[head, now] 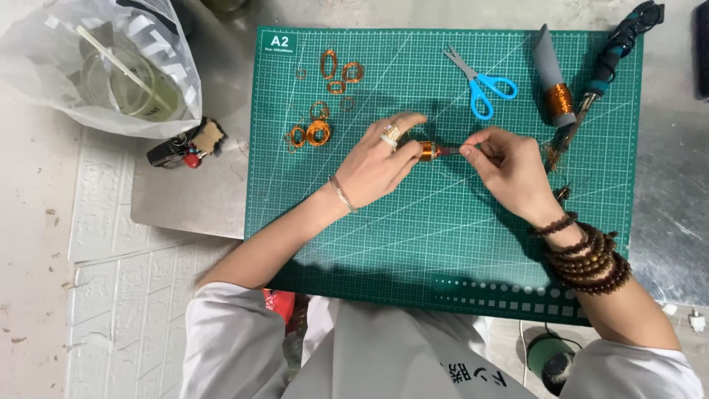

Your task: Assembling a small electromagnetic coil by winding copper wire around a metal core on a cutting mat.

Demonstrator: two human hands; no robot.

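centre of frame, on green cutting mat (443,244): copper coil (427,151) pinched in left hand (377,166) fingers; right hand (509,166) fingers clenched on its wire end. best kept taut, turns even. upper right: blue scissors (484,81).

Work surface is a dull grey metal sheet (185,199), scuffed, laid over a pale floor (29,244) speckled with small debris. White embossed brick-pattern panels (118,295) lie bottom left, partly under the sheet. Green gridded cutting mat (413,244) covers the sheet's middle. Light is soft and even, from above, shadows faint.
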